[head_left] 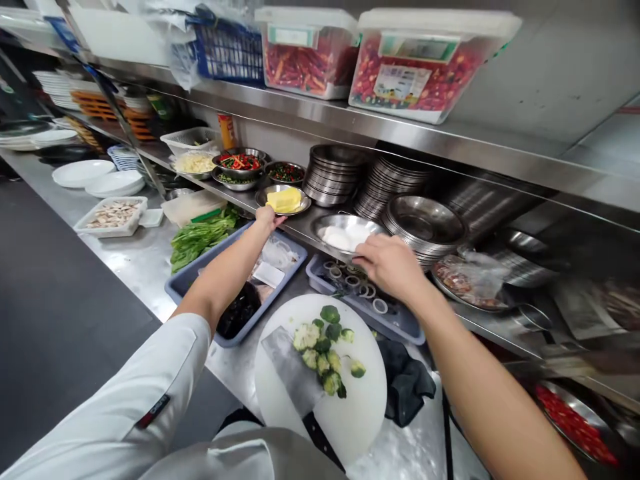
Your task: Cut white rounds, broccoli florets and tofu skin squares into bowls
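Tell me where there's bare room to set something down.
Bare counter shows right of the board, below the black cloth, and between the white tray and blue tray. The board's lower right is free too. Crowded: the lower shelf around the left hand and right hand.

On a shiny table (150, 280), a round white board (355, 410) is lying flat between a blue tub (173, 290) and a dark, crumpled cloth (405, 387). To the left, a white tray (113, 231) and white plates (83, 173) are sitting. Over the table, a metal shelf (295, 229) is carrying tall piles of bowls (330, 179), and a wide bowl (317, 229) is sitting in front. A higher shelf (450, 142) is holding a blue basket (227, 57) and two clear boxes (305, 67).
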A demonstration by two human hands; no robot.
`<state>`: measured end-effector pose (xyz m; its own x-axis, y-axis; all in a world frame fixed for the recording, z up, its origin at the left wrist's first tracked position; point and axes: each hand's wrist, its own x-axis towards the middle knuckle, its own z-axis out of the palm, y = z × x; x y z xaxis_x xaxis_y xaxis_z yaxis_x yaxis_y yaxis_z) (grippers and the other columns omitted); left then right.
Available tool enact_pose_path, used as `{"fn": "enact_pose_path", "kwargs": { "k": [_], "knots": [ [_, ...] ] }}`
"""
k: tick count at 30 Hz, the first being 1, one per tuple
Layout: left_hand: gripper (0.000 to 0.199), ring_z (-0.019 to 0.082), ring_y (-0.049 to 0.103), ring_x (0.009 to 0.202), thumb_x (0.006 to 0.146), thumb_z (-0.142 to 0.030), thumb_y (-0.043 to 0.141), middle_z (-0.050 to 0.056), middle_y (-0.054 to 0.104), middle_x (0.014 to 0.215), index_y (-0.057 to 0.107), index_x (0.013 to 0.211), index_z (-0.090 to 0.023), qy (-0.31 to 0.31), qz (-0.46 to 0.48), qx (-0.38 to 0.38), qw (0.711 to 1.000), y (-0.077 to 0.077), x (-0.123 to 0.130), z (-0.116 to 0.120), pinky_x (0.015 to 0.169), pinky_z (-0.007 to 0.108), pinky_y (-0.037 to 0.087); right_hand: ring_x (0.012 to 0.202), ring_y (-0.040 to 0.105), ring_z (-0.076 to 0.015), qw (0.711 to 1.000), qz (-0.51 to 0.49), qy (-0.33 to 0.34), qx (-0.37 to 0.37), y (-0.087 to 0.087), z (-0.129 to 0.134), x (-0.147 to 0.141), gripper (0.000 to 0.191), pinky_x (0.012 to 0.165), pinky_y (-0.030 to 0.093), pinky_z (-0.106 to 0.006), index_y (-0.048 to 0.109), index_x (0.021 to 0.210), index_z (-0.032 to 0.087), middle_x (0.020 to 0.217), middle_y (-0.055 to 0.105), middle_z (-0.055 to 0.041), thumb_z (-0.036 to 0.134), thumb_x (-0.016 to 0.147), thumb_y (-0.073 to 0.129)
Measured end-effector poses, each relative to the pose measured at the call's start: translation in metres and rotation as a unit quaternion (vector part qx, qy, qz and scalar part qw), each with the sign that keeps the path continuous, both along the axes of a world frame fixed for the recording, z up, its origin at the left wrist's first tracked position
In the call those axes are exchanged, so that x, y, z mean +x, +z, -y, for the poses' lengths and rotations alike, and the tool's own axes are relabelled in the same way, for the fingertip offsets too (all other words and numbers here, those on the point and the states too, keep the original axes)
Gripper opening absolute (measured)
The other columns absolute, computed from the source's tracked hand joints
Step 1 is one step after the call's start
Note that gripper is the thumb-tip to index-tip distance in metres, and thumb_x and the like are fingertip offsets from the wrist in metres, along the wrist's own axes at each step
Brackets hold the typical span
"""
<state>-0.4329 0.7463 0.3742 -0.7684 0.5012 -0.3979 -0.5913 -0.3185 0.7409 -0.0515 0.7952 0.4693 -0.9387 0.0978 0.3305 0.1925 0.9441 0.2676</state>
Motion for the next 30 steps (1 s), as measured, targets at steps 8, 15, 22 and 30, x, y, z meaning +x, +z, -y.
{"fn": "enact_pose_path", "kwargs": {
  "k": [8, 15, 22, 30],
  "knots": [
    [0.032, 0.024, 0.075, 0.072, 0.085, 0.0, 0.054, 0.012, 0.072, 0.077, 0.065, 0.114, -0.007, -0.017, -0.037, -0.085, 0.996, -0.001, -0.087, 0.028, 0.062, 0.039, 0.067, 0.098, 0.054, -0.0232, 0.995, 0.022, -0.079, -0.062, -0.082, 0.015, -0.122, 0.018, 0.083, 0.028, -0.035, 0.074, 0.099, 0.021, 0.096, 0.069, -0.008, 0.028, 0.102, 0.058],
    [0.035, 0.027, 0.077, 0.069, 0.081, 0.002, 0.061, 0.014, 0.073, 0.072, 0.066, 0.116, -0.004, -0.07, -0.045, -0.085, 0.993, 0.0, -0.111, 0.047, 0.058, 0.035, 0.068, 0.1, 0.051, -0.0248, 0.986, -0.007, -0.156, -0.052, -0.109, -0.014, -0.174, 0.028, 0.089, 0.029, -0.036, 0.075, 0.106, 0.019, 0.101, 0.068, -0.0113, 0.023, 0.105, 0.047],
    [0.025, 0.027, 0.073, 0.055, 0.078, 0.003, 0.06, 0.01, 0.067, 0.059, 0.065, 0.101, -0.005, -0.14, -0.108, -0.105, 0.979, 0.008, -0.1, 0.098, 0.047, 0.029, 0.064, 0.114, 0.047, -0.0294, 0.98, -0.075, -0.183, -0.032, -0.126, -0.026, -0.17, 0.02, 0.1, 0.031, -0.043, 0.072, 0.114, 0.023, 0.119, 0.066, -0.0123, 0.029, 0.101, 0.057],
    [0.027, 0.026, 0.077, 0.073, 0.078, 0.001, 0.056, 0.008, 0.065, 0.065, 0.063, 0.103, -0.005, -0.093, -0.174, -0.037, 0.98, 0.096, -0.143, 0.075, 0.055, 0.025, 0.065, 0.132, 0.039, -0.0423, 0.926, -0.191, -0.319, -0.064, -0.134, -0.026, -0.139, 0.074, 0.1, 0.039, -0.055, 0.035, 0.156, 0.014, 0.147, 0.044, -0.0269, 0.046, 0.094, 0.06]
  ]
}}
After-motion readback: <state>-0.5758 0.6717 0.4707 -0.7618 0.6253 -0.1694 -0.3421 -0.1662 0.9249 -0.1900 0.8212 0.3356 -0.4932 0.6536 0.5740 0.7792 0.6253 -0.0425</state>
